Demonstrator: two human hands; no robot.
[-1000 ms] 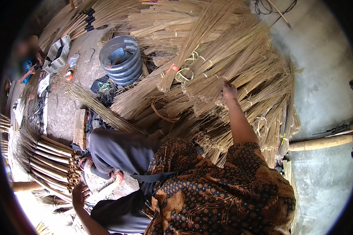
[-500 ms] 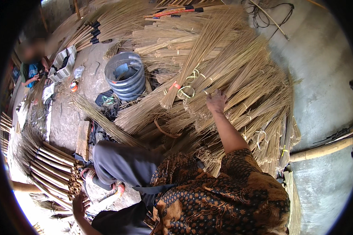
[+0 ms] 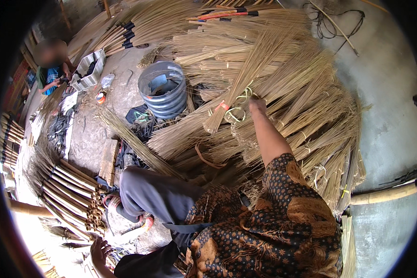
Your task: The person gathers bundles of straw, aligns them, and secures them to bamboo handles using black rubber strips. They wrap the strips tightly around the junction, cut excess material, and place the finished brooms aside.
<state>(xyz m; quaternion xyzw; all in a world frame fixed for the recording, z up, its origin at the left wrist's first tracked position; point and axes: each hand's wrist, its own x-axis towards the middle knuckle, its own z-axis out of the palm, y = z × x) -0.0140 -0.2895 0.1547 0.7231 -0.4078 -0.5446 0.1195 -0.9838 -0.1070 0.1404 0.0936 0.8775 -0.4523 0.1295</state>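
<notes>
My right arm stretches forward over a big pile of dried broom-straw bundles (image 3: 292, 97). At its end my right hand (image 3: 257, 105) touches the straw, right beside a bundle with a red tie (image 3: 222, 105) and loops of pale green strip (image 3: 237, 113). The fingers of that hand are mostly hidden, so its grip does not show. Low on the left, my left hand (image 3: 99, 251) holds nothing, its fingers loosely curved and apart. Just above it lies a stack of brooms with bamboo handles (image 3: 74, 199), cut ends facing me.
A grey ribbed bucket (image 3: 164, 99) stands left of the pile. Beyond it are a white crate (image 3: 90, 74) and a seated person (image 3: 53, 78) handling straw. A wooden block (image 3: 108, 162) lies near my knee. A bamboo pole (image 3: 384, 193) sits at the right, by the grey floor.
My right hand has moved farther onto the straw, toward the green strips, and its spread fingers have become mostly hidden. The whole view has shifted slightly. My left hand stays low beside the bamboo handles.
</notes>
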